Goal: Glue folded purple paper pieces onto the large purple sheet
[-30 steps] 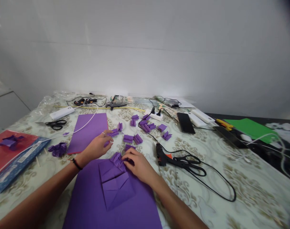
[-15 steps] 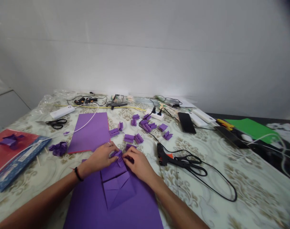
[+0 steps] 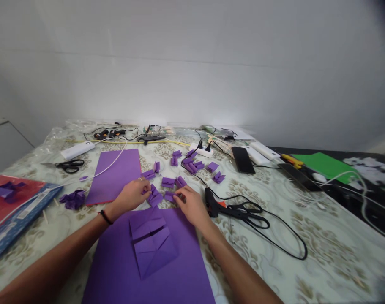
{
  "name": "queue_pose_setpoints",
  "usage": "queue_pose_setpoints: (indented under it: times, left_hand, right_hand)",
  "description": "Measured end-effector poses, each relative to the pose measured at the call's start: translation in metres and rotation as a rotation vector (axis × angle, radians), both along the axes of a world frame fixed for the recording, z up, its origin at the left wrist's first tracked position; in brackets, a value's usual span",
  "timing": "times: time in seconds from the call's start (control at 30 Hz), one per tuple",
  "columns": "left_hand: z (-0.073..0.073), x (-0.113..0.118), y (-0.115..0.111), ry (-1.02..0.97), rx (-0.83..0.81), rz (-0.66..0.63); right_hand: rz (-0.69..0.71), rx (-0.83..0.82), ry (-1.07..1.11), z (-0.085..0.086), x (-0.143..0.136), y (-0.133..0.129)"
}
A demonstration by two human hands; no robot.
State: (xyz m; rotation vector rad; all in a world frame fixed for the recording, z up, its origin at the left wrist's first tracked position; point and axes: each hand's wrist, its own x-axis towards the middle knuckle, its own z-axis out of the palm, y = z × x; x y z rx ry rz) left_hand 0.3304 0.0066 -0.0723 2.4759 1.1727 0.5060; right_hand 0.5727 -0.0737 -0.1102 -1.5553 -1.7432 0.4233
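Note:
My left hand [image 3: 134, 194] has its fingers closed on a small folded purple piece [image 3: 154, 197] beyond the large purple sheet [image 3: 116, 270]. My right hand [image 3: 191, 204] pinches the end of another folded piece [image 3: 170, 196] just to the right. On the large sheet lies a creased purple paper [image 3: 154, 253] with a slit between its two folded parts; neither hand touches it. More small folded purple pieces [image 3: 168, 182] are scattered beyond my hands.
A black glue gun [image 3: 212, 202] and scissors [image 3: 252, 215] lie right of my right hand, with a looping cable. Left are a second purple sheet [image 3: 114, 173], crumpled purple paper [image 3: 73, 199] and black scissors [image 3: 70, 166]. A phone [image 3: 243, 160] and power strip [image 3: 201, 150] stand farther back.
Both hands have moved away from the creased paper, farther back on the table. The small folded piece between them has left the large sheet, and my right hand now grips another piece.

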Motion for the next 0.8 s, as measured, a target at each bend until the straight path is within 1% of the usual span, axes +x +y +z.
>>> queue_pose_setpoints:
  times: [0.07,0.17,0.23,0.3,0.37,0.47,0.57,0.63,0.7,0.8]
  left_hand:
    - [-0.001,0.002,0.004,-0.014,0.05,0.059]
    - [0.002,0.004,0.015,-0.033,0.104,0.09]
    - [0.003,0.003,0.028,-0.035,0.118,0.107]
    - [0.002,0.001,0.045,-0.027,0.122,0.166]
    - [-0.003,-0.002,0.062,0.002,0.101,0.207]
    - [-0.014,-0.002,0.077,0.059,0.061,0.183]
    - [-0.023,-0.001,0.079,0.075,0.083,0.139]
    - [-0.023,0.0,0.074,0.061,0.133,0.118]
    - [-0.019,-0.002,0.068,0.033,0.204,0.094]
    - [-0.009,-0.007,0.056,-0.014,0.324,0.041]
  right_hand:
    - [-0.002,0.009,0.002,0.004,0.002,-0.001]
    - [-0.002,0.029,0.009,0.01,0.007,-0.003]
    - [0.0,0.037,0.016,0.013,0.009,-0.004]
    - [0.003,0.04,0.023,0.014,0.009,-0.004]
    - [0.009,0.04,0.031,0.012,0.009,-0.004]
    - [0.025,0.034,0.037,0.01,0.009,-0.003]
    - [0.042,0.02,0.045,0.006,0.009,-0.003]
    - [0.051,0.007,0.05,0.005,0.009,-0.002]
    - [0.059,-0.002,0.058,0.004,0.008,-0.002]
    - [0.063,-0.005,0.076,0.005,0.006,-0.002]
